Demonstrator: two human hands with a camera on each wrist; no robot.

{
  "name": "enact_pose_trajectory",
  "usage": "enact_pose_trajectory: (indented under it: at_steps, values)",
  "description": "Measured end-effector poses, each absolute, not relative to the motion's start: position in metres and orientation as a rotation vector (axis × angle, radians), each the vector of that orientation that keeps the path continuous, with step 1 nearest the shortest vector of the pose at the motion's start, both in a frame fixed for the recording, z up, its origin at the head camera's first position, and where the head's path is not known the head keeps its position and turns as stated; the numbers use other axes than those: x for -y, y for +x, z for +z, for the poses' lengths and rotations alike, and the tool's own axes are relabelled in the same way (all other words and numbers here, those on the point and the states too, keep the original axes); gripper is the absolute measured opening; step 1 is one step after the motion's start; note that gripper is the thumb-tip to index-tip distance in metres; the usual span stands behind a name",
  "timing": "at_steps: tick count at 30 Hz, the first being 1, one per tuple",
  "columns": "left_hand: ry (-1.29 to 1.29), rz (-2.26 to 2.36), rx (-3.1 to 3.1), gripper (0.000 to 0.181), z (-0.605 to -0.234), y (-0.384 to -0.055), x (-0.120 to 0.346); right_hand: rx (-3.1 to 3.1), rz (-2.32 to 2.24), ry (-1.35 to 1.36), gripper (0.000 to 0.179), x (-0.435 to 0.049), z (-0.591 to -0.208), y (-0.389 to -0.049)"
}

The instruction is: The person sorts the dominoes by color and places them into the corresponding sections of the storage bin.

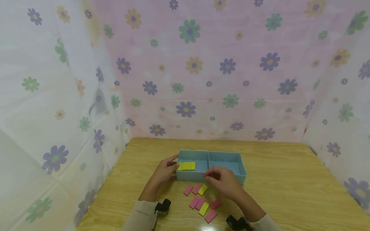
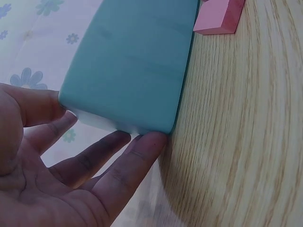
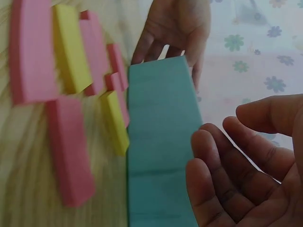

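A light blue two-compartment box [image 1: 192,176] stands on the table. Several yellow blocks [image 1: 187,166] lie in a row along the front of its left compartment. My left hand [image 1: 164,170] touches the left end of the box; in the left wrist view its extended fingers [image 2: 135,163] rest against that end wall. Over the front wall, near the divider [image 1: 208,160], is my right hand [image 1: 224,181]. Its fingers [image 3: 203,144] are loosely bent, with nothing between them and the thumb. Pink blocks [image 1: 211,216] and two yellow blocks [image 1: 203,209] lie scattered in front of the box.
The wooden table [image 1: 289,186] extends to both sides of the box. Flower-patterned cloth [image 1: 214,80] hangs behind the table and on the left and right. A black wrist camera [image 1: 163,205] is strapped at each sleeve.
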State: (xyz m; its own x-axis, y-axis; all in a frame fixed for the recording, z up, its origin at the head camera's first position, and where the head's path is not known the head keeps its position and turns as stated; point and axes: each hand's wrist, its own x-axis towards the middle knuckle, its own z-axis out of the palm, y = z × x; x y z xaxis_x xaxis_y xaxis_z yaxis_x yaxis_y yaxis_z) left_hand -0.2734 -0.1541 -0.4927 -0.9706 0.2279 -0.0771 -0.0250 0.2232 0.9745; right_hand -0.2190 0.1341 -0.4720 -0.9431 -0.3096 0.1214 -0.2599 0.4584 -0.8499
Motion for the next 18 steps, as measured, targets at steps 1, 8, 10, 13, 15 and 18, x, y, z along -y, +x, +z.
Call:
enact_pose_trajectory:
  at_steps: [1, 8, 10, 13, 15, 18]
  values:
    - [0.195, 1.83, -2.287, 0.053, -0.493, -0.274, 0.154, -2.631, -1.519, -0.516, 0.017, -0.136, -0.474, -0.219]
    - [0.198, 1.836, -2.273, 0.053, -0.493, -0.274, 0.153, -2.598, -1.427, -0.519, 0.018, -0.145, -0.485, -0.218]
    - [0.194, 1.836, -2.27, 0.053, -0.493, -0.274, 0.153, -2.563, -1.418, -0.536, 0.017, -0.146, -0.488, -0.218]
    - [0.183, 1.84, -2.273, 0.053, -0.493, -0.274, 0.153, -2.482, -1.423, -0.57, 0.017, -0.145, -0.491, -0.218]
    - [0.179, 1.841, -2.276, 0.052, -0.493, -0.274, 0.154, -2.426, -1.434, -0.588, 0.018, -0.144, -0.493, -0.217]
    - [0.179, 1.841, -2.28, 0.052, -0.494, -0.274, 0.155, -2.39, -1.424, -0.6, 0.019, -0.142, -0.495, -0.216]
